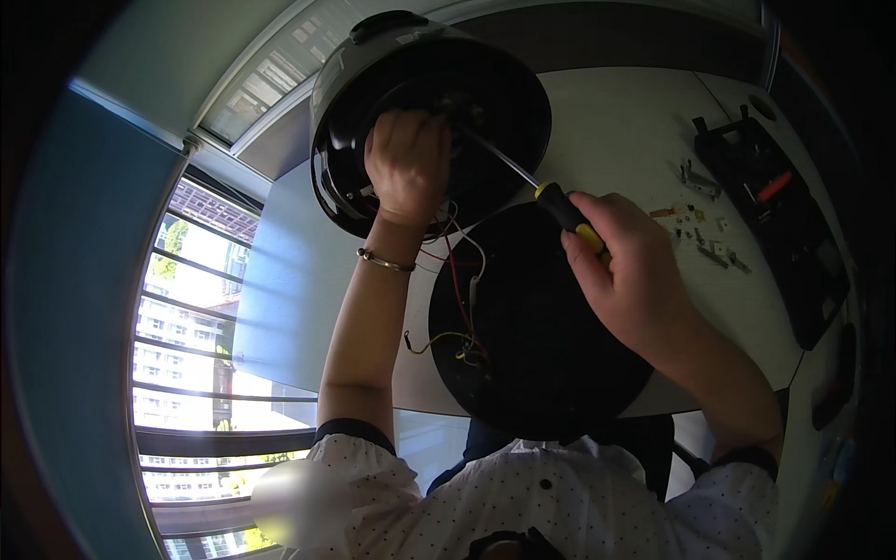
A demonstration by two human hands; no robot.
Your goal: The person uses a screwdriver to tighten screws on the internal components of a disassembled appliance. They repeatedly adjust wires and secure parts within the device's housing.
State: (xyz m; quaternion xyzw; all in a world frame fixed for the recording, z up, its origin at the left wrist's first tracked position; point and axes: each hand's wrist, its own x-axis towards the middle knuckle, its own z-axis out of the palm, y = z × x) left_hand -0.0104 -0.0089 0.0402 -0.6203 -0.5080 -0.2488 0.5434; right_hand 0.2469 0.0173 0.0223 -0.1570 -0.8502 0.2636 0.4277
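Observation:
My left hand (408, 163) is inside a black round appliance housing (504, 112), fingers curled near its centre; what they hold is hidden. My right hand (635, 280) is closed on the yellow-and-black handle of a screwdriver (557, 205), whose shaft reaches up-left to the housing's centre, beside my left fingertips. Red, white and yellow wires (453, 285) hang from the housing onto a black round piece (546, 345) lying nearer to me.
The pale desk (616, 112) carries scattered small metal parts (709, 238) at the right, beside an open black tool case (784, 243) holding a red-handled tool (775, 187). A bright window with bars (182, 355) and a blue panel stand at the left.

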